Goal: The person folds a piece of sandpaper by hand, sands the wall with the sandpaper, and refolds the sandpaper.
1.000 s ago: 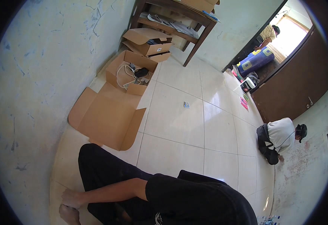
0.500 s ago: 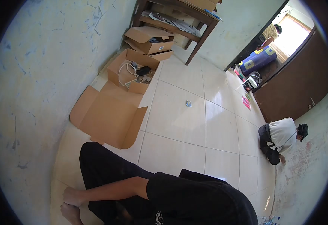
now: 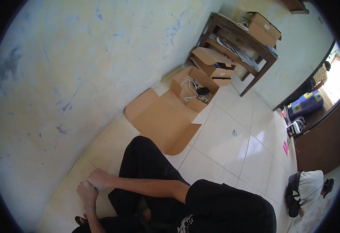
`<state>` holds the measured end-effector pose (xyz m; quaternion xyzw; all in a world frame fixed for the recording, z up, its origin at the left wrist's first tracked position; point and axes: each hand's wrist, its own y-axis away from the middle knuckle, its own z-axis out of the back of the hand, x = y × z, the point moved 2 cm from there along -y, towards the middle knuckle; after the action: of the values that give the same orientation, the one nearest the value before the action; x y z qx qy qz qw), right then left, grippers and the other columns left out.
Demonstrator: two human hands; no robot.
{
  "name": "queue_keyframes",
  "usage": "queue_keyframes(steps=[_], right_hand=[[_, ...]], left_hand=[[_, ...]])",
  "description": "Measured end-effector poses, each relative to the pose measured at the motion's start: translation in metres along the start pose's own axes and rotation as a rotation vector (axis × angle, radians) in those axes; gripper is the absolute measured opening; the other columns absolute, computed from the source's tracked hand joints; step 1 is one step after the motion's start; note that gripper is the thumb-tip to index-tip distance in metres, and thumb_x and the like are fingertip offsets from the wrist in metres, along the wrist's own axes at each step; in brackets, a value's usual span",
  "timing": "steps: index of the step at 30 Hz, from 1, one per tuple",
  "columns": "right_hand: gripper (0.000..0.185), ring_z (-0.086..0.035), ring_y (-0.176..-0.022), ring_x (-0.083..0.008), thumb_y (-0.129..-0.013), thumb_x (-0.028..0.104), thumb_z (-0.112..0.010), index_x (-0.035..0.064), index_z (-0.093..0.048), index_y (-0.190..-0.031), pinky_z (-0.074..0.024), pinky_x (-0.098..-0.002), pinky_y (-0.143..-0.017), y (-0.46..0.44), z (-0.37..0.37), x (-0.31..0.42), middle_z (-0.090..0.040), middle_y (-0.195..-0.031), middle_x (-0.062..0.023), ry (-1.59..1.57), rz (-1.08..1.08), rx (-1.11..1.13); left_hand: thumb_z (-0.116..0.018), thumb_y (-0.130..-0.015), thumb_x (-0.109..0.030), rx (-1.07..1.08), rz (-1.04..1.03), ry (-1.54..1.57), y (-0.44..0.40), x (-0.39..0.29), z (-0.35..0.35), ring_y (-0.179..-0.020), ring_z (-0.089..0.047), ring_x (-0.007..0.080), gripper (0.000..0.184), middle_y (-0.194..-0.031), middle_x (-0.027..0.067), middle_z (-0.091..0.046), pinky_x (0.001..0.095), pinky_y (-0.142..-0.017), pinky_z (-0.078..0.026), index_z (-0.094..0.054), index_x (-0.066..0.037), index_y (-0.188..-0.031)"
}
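The 2 hands [image 3: 87,193] are curled, touching each other.

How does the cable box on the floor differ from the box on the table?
The cable box stands on the floor, the table box on the table. The table box shows a white label; the cable box shows none. Both are brown cardboard.

Hands [image 3: 87,193] touching (open box [image 3: 196,105] nearby)
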<state>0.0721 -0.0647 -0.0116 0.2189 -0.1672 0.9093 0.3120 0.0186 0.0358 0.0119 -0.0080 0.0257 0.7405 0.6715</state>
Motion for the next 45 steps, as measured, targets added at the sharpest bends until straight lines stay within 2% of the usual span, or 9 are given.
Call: queue_keyframes(steps=[4,7,10,19,28,33,36,40,45], right_hand=[[0.033,-0.063,-0.077,-0.0336,-0.050,0.020,-0.071,0.0047,-0.063,-0.078,-0.0489,-0.0430,-0.066,-0.001,0.013,0.003,-0.063,-0.076,-0.0166,-0.015,-0.062,0.219],[0.053,-0.057,-0.096,-0.0339,-0.052,0.016,-0.071,0.0013,-0.056,-0.101,-0.0446,-0.0417,-0.081,0.000,0.014,0.006,-0.058,-0.097,-0.0195,0.129,0.015,-0.346],[0.059,-0.048,-0.109,-0.0343,-0.061,0.010,-0.069,0.0006,-0.047,-0.115,-0.0374,-0.0421,-0.091,-0.003,0.046,0.013,-0.050,-0.112,-0.0190,-0.052,-0.196,-0.521],[0.024,-0.057,-0.068,-0.0145,-0.085,0.016,-0.063,-0.0047,-0.056,-0.096,-0.0476,-0.0290,-0.065,0.000,0.018,0.019,-0.061,-0.076,-0.0098,-0.971,-0.490,-0.429],[0.024,-0.056,-0.076,-0.0104,-0.091,0.023,-0.057,-0.0007,-0.061,-0.094,-0.0469,-0.0282,-0.070,-0.011,-0.019,-0.010,-0.063,-0.084,-0.0047,-1.282,-0.646,-0.470],[0.022,-0.054,-0.077,-0.0088,-0.093,0.025,-0.055,0.0047,-0.062,-0.098,-0.0464,-0.0275,-0.069,-0.026,-0.005,-0.040,-0.060,-0.083,0.0001,-1.177,-0.538,-0.658],[0.027,-0.051,-0.077,-0.0085,-0.094,0.032,-0.054,0.0078,-0.060,-0.105,-0.0462,-0.0266,-0.070,-0.021,0.021,-0.033,-0.057,-0.083,0.0015,-1.381,-0.605,-0.461],[0.026,-0.060,-0.083,-0.0177,-0.094,0.023,-0.050,-0.0002,-0.060,-0.101,-0.0476,-0.0314,-0.076,-0.025,0.028,-0.015,-0.064,-0.086,-0.0118,-1.025,-0.297,-0.479],[0.038,-0.061,-0.090,-0.0319,-0.086,0.031,-0.061,-0.0018,-0.059,-0.106,-0.0475,-0.0383,-0.079,-0.015,0.054,-0.018,-0.062,-0.098,-0.0202,-0.589,-0.455,-0.450]], left_hand=[[-0.067,-0.061,-0.009,0.000,0.029,0.031,-0.002,-0.001,0.003,-0.070,-0.062,0.0390,0.013,-0.074,0.0203,-0.061,0.0459,-0.063,-0.051,-0.061,-0.002,-0.071],[-0.068,-0.062,-0.009,-0.061,0.127,0.082,-0.008,0.002,0.009,-0.072,-0.062,0.0394,0.016,-0.075,0.0204,-0.062,0.0459,-0.065,-0.051,-0.060,-0.002,-0.074],[-0.069,-0.064,-0.011,-0.171,0.285,0.184,-0.013,0.010,0.024,-0.076,-0.063,0.0390,0.019,-0.078,0.0208,-0.063,0.0460,-0.068,-0.052,-0.059,-0.001,-0.076],[-0.073,-0.068,-0.020,-0.317,0.384,0.224,-0.013,0.018,0.020,-0.082,-0.062,0.0403,0.040,-0.087,0.0228,-0.062,0.0484,-0.068,-0.050,-0.053,0.000,-0.096],[-0.080,-0.066,-0.022,-0.269,0.141,0.624,-0.015,0.005,0.014,-0.104,-0.051,0.0383,0.064,-0.109,0.0249,-0.053,0.0433,-0.089,-0.041,-0.045,0.005,-0.113],[-0.071,-0.080,-0.027,-0.077,0.222,1.264,-0.020,0.029,-0.007,-0.109,-0.050,0.0259,0.061,-0.119,0.0134,-0.052,0.0376,-0.093,-0.039,-0.043,0.002,-0.126],[-0.058,-0.090,-0.034,-0.007,0.358,1.567,-0.015,0.022,0.025,-0.107,-0.051,0.0184,0.050,-0.120,0.0088,-0.053,0.0338,-0.094,-0.038,-0.046,-0.002,-0.127],[-0.064,-0.087,-0.025,0.017,0.364,1.532,-0.007,0.032,0.045,-0.089,-0.056,0.0135,0.033,-0.097,0.0046,-0.059,0.0305,-0.079,-0.048,-0.059,-0.002,-0.110],[-0.071,-0.081,-0.018,-0.100,0.397,1.385,-0.017,0.031,0.040,-0.069,-0.059,0.0099,0.026,-0.079,0.0033,-0.061,0.0245,-0.063,-0.052,-0.065,0.002,-0.096]])
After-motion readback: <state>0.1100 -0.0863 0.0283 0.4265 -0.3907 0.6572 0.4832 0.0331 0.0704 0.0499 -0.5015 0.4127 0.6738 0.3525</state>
